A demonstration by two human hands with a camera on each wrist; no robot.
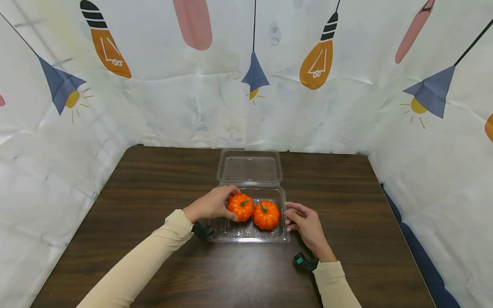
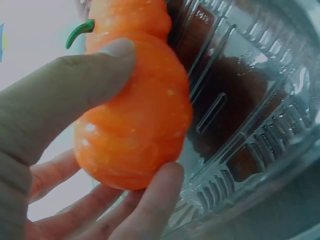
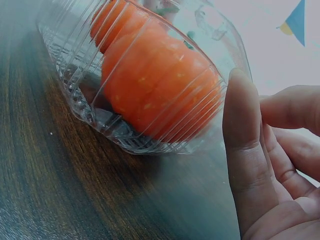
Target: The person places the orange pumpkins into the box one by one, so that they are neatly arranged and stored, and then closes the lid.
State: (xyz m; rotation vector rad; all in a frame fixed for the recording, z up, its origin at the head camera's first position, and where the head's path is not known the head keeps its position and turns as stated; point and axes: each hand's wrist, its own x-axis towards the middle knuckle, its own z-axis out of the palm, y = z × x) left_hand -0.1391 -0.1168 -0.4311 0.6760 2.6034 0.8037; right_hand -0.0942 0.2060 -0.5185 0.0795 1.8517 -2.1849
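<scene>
An orange pumpkin (image 1: 240, 207) with a green stem sits at the left inside a clear plastic clamshell container (image 1: 246, 239). My left hand (image 1: 213, 203) holds this pumpkin from its left side. In the left wrist view the thumb (image 2: 107, 67) lies across the pumpkin (image 2: 135, 120), with fingers curling round its other side. Close on its right is a second orange pumpkin (image 1: 266, 215), also in the container. My right hand (image 1: 308, 224) is at the container's right wall, fingertips right at the rim; through that wall the second pumpkin (image 3: 155, 85) shows.
Behind the base, the container's hinged lid (image 1: 249, 167) lies folded back towards the table's far edge. The dark wood-grain table (image 1: 169, 171) is bordered by white patterned sheets (image 1: 173, 115) at the back and sides.
</scene>
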